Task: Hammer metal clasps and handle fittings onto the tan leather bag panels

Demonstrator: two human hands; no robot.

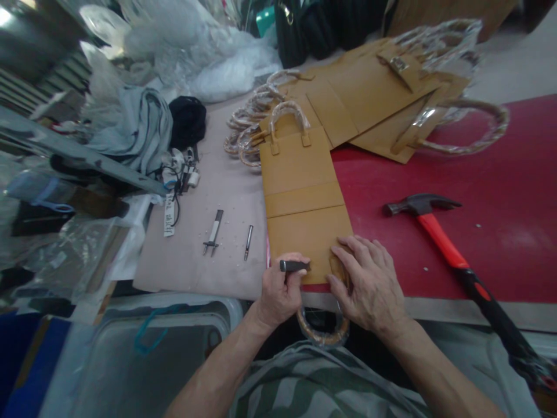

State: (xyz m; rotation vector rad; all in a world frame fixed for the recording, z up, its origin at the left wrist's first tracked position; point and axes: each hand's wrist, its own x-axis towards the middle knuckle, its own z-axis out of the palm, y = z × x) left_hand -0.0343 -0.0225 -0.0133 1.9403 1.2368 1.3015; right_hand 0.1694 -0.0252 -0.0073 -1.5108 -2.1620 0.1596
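My left hand (279,291) pinches a dark tool (294,266) over the tan panel (307,229); my right hand (371,281) spreads on it. The panel lies just inside the counter's (183,267) near edge, red mat (383,177) separating it from the hammer (442,239).

Left hand (278,290): grips a dark, slim tool (293,266) at the near end of a tan panel (304,168).
Right hand (369,278): rests on the panel's near right corner.
Hammer (444,241): lies on a red mat (491,174), head away from the person.
At left: a caliper (213,234) and a metal rod (248,242), apart.
Beyond: more tan panels (369,96) overlap, handles (474,145) plastic-wrapped.
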